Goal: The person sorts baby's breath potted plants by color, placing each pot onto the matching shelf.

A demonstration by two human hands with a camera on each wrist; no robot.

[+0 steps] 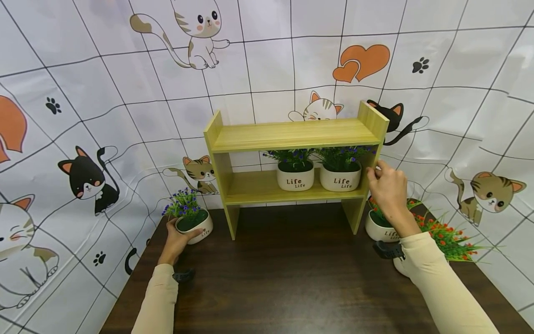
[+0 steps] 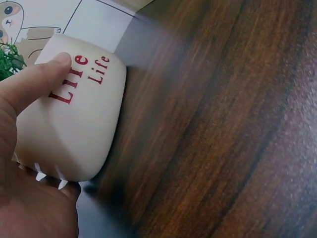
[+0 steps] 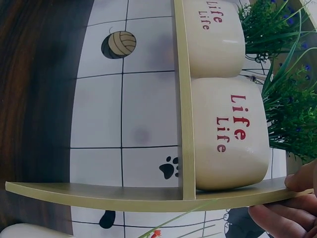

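Note:
My left hand (image 1: 177,240) grips a white flower pot (image 2: 94,124) lettered "Life" at the table's left, its thumb on the front and the other fingers around the side. Purple-flowered greenery (image 1: 183,204) grows from that pot, which stands by the wooden shelf (image 1: 292,135). At the shelf's right side panel (image 3: 148,204), my right hand (image 1: 390,188) pinches the edge between thumb and fingers. Two more white pots with purple flowers, a left one (image 1: 295,178) and a right one (image 3: 230,134), sit side by side on the lower board, toward its right end.
Right of the shelf stand a white pot (image 1: 377,229) with orange-red flowers and another orange-flowered plant (image 1: 448,239), partly behind my right forearm. The dark wooden table (image 1: 283,278) reaches back to a white wall (image 1: 271,69) with cat drawings. The shelf's upper board (image 1: 288,134) holds nothing.

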